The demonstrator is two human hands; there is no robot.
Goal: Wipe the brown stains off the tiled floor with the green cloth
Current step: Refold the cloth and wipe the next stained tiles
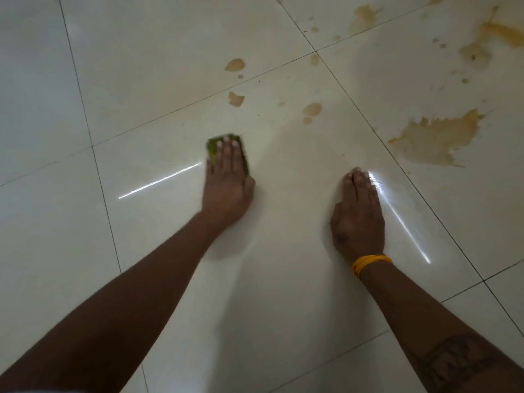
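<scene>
My left hand (pixel 228 182) presses flat on a folded green cloth (pixel 212 147) on the glossy cream tiled floor (pixel 158 66); the cloth shows past the fingertips and along the hand's right side. My right hand (pixel 357 217) lies flat on the tile with fingers together, holding nothing, a yellow band at its wrist. A large brown stain (pixel 436 137) spreads to the right of and beyond the right hand. Small brown spots (pixel 235 99) sit just beyond the cloth, and more brown stains (pixel 479 49) lie at the far right.
Dark grout lines (pixel 354 109) cross the floor diagonally. Bright light streaks reflect off the wet-looking tile beside both hands. Another brown stain (pixel 364 18) lies at the top of the view.
</scene>
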